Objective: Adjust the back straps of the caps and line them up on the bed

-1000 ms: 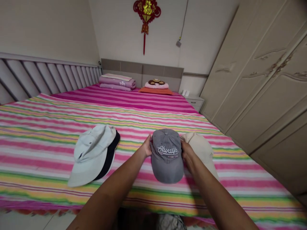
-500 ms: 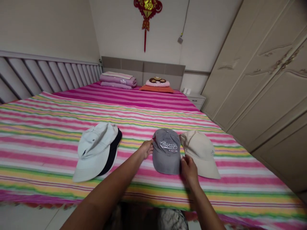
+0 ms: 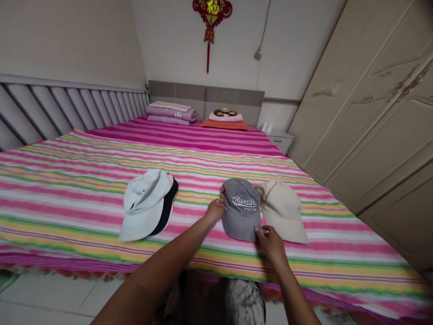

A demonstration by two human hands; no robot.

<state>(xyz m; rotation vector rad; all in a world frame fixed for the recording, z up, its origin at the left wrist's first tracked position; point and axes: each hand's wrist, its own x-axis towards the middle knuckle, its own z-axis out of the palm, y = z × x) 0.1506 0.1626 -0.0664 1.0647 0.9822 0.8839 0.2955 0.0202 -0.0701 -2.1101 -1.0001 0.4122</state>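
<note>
Bed (image 3: 209,138) spread with a striped cover (image 3: 84,189); grey cap (image 3: 241,210) laid on it, crown up, brim toward the camera wearer. Cap's left side is touched by the left hand (image 3: 215,211), fingers curled in; whether fabric is pinched can't be told. Lower right brim corner is met by the bent thumb and forefinger of the right hand (image 3: 271,242); pinch or plain touch not clear.

Changed vs earlier frames: right hand has been shifted from the cap's side down to the brim corner, and more of the beige cap (image 3: 282,210) is uncovered. Left hand has been kept at the cap's side.

Beige cap is set directly against the grey one at crown height, so the right flank is crowded; right hand is held by its brim. Well apart on the left, a white cap (image 3: 145,203) is laid partly over a dark cap (image 3: 169,207).

Further out: purple folded bedding (image 3: 171,113) and a pink folded piece (image 3: 226,117) on orange cloth (image 3: 225,125) are placed by the headboard (image 3: 233,100). Wardrobe (image 3: 358,104) on the right.
</note>
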